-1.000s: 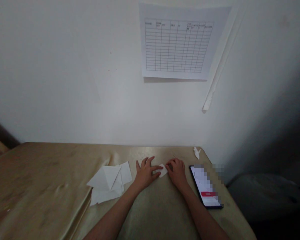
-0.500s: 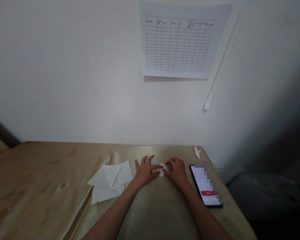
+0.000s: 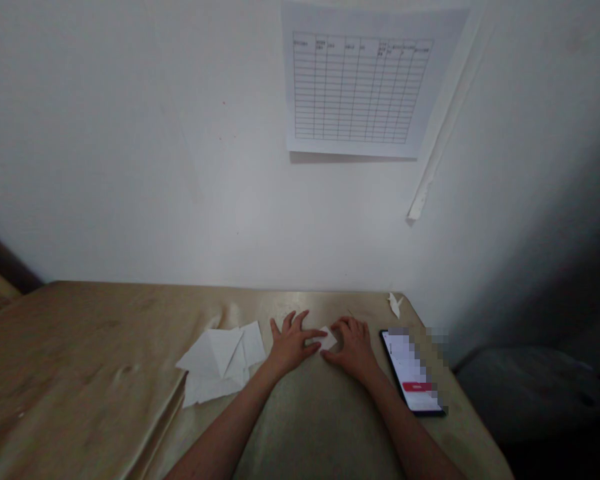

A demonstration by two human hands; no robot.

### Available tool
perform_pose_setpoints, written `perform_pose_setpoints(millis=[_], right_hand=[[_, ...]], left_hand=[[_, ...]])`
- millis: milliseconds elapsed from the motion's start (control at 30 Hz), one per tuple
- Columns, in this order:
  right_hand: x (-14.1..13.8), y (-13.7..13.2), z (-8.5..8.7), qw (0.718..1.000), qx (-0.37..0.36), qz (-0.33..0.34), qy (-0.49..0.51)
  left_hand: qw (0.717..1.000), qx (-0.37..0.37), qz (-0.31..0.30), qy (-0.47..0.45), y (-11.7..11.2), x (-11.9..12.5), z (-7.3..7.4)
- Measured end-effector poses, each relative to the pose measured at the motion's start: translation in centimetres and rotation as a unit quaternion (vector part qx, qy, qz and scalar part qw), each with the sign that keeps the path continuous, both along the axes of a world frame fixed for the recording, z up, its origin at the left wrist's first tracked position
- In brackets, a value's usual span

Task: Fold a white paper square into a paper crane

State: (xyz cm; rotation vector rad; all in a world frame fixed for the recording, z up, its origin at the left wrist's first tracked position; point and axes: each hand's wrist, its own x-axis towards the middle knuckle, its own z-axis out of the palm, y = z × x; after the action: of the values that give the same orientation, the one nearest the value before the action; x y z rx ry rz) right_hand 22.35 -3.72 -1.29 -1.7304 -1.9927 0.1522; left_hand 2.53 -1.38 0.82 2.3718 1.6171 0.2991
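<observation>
A small folded piece of white paper [image 3: 329, 341] lies on the table between my hands. My left hand [image 3: 291, 345] pins its left side with thumb and index finger, the other fingers spread out beyond. From the right, my right hand [image 3: 354, 347] has its index finger at the upper corner and its thumb at the lower edge, the remaining fingers curled. The fingertips cover parts of the paper's edges. Left of my left hand lies a loose pile of white paper sheets [image 3: 220, 363], a folded triangular one on top.
A phone [image 3: 413, 373] with its screen lit lies right of my right hand. Near the table's far right corner sits a small folded paper bird [image 3: 395, 305]. The tan table cover [image 3: 105, 353] is wrinkled at the left. A printed chart [image 3: 355, 87] hangs on the wall.
My right thumb has moved down and left, from the paper's middle to its lower edge, so more of the paper shows. My left hand stays in place.
</observation>
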Motion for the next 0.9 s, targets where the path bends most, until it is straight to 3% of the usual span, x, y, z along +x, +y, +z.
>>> perform_pose_setpoints(millis=[400,900], right_hand=[[0.6,0.2,-0.6,0.998,0.011,0.011,0.061],[-0.4,0.4,-0.2,0.999,0.048,-0.016,0.017]], left_hand=[[0.999,0.044,0.017,-0.017,-0.5,0.2,-0.5],[0.999,0.029,0.023,-0.018,-0.2,0.3,-0.4]])
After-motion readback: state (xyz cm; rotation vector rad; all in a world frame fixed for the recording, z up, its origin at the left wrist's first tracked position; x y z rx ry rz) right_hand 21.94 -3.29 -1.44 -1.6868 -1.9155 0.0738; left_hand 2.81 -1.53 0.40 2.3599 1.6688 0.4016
